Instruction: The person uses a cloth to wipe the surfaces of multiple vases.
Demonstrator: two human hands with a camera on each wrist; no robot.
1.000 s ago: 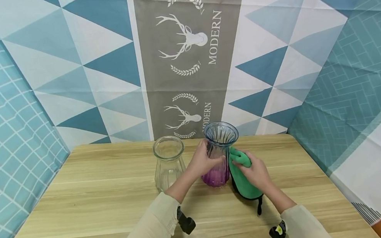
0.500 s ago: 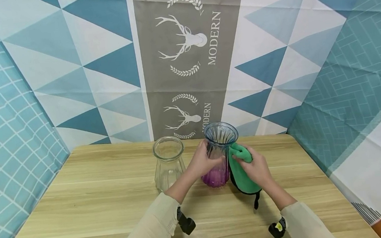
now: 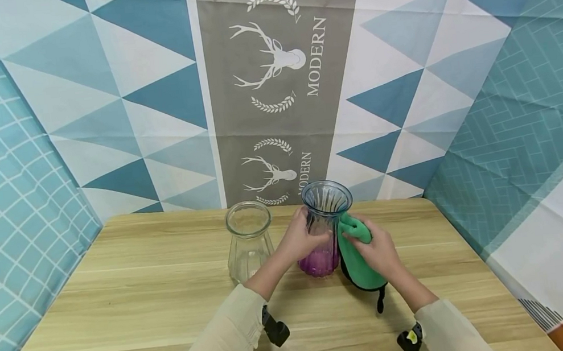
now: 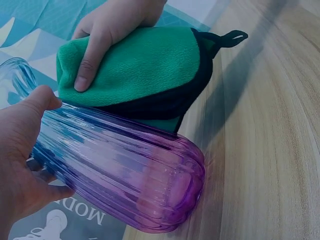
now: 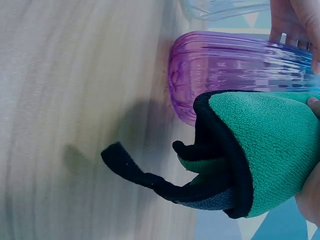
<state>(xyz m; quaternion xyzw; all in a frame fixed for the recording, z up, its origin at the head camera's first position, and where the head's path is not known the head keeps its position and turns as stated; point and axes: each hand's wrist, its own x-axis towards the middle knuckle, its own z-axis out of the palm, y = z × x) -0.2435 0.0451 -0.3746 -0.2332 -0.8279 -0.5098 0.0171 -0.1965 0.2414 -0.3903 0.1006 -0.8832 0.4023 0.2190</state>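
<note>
A ribbed glass vase (image 3: 319, 257), blue at its flared rim and purple at the base, stands upright on the table. Around its neck and upper body my left hand (image 3: 300, 237) curls, thumb on the near side. My right hand (image 3: 379, 248) grips a folded green cloth (image 3: 360, 267) with black edging and a hanging loop, held against the vase's right side. In the left wrist view the cloth (image 4: 135, 70) lies along the glass, one finger pressed on it. The right wrist view shows the purple base (image 5: 200, 70) beside the cloth's open fold; part of the right hand is hidden there.
A clear glass vase (image 3: 250, 253) stands left of the coloured one, just behind my left forearm. Both are near the back of the wooden table (image 3: 136, 316). A patterned cloth wall (image 3: 272, 85) rises behind the table's back edge.
My right hand has shifted slightly up with the green cloth, then a little down again along the vase's side. The left hand and both vases have stayed in place.
</note>
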